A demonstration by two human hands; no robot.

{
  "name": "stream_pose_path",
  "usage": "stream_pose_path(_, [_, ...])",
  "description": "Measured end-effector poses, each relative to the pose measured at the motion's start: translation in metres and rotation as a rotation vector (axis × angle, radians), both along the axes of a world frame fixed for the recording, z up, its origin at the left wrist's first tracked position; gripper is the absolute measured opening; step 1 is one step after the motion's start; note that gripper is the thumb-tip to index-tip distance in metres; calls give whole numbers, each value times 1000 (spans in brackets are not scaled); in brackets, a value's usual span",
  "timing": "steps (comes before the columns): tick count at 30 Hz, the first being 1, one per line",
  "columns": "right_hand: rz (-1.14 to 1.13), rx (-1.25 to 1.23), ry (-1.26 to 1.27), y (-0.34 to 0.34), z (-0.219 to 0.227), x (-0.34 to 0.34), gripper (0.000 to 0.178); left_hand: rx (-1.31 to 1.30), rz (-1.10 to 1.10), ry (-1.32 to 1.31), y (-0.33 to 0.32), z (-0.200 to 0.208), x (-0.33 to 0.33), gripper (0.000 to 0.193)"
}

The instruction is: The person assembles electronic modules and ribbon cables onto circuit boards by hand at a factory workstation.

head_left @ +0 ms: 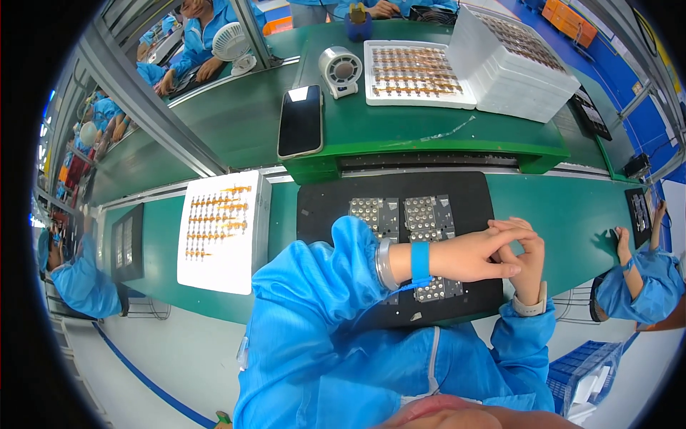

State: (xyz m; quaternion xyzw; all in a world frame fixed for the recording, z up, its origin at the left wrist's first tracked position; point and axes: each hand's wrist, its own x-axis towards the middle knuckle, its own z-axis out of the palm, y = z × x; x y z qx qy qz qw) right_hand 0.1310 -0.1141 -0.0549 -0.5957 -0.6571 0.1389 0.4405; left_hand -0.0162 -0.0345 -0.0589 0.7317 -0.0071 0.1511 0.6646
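Note:
My left hand (468, 256), with a blue strap on its wrist, reaches across to the right and lies against my right hand (529, 267). Its thumb and index finger are spread around the right hand's fingers, which are stretched out and partly covered. No object shows in either hand. Both hands are above the right edge of a black mat (324, 214). On the mat lie two columns of grey plates with round silvery parts, a left column (366, 209) and a right column (420, 211). My left forearm and sleeve hide part of them.
White foam tray (187, 247) with orange-and-metal parts stands left of the mat. Behind, a green raised shelf (414, 140) carries a phone (300, 123), a small fan (341, 70), another parts tray (370, 89) and stacked foam trays (518, 96). Co-workers sit left, right and opposite.

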Motion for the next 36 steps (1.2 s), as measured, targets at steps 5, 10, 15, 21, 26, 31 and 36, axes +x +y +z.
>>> stream_pose_path(5, [-125,53,-173,0,-5,8,15,-21,-86,199,-13,11,-2,67])
stream_pose_path(10, [140,-112,502,-15,-1,11,17,8,-32,129,-7,9,-3,68])
stream_pose_path(15, [136,-120,351,-21,-12,18,22,-216,-56,31,-10,9,-2,60])
stream_pose_path(21, [22,-23,246,-31,3,25,25,-78,19,10,-6,16,-7,48])
stream_pose_path(26, [-50,49,369,-42,8,18,31,-196,260,-264,-10,19,-7,49])
stream_pose_path(31, [-15,90,293,-42,17,9,27,-264,147,-343,-10,17,-6,57])
stream_pose_path(36, [2,168,162,-36,16,0,30,-247,79,-380,-12,15,-5,71])
